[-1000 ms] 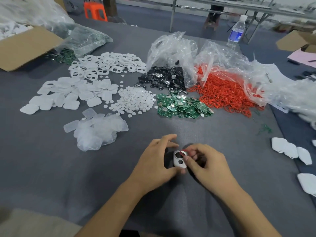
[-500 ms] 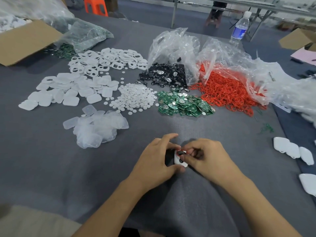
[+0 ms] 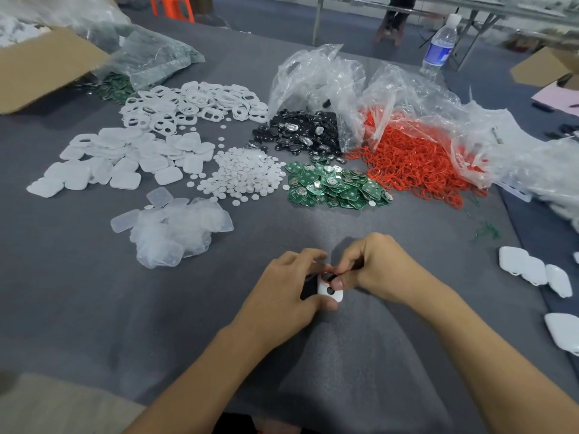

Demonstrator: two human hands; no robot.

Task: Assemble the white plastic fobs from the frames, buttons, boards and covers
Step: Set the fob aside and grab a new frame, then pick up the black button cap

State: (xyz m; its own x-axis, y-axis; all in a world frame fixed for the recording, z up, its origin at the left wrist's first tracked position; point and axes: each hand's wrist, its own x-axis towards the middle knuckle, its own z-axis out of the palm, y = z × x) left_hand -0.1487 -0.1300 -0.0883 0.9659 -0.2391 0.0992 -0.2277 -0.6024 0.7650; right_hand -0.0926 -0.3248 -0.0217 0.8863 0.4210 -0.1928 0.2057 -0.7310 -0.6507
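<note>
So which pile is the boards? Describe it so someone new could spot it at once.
On the grey table, look in front of the crumpled clear bags at mid-table. The boards lie just nearer than the black pile, between white discs and red rings. Of these neighbours, only it is green.

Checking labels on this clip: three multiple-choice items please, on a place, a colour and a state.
1. The green boards lie: A on the floor; B between the white discs and the red rings; C at the table's near edge.
2. The ring at the fob is: A blue; B yellow; C red.
3. The left hand: A grips the fob; B lies flat; C points away.
1 B, the pile sits between them; 2 C, red shows on it; 3 A, it curls round the fob.
</note>
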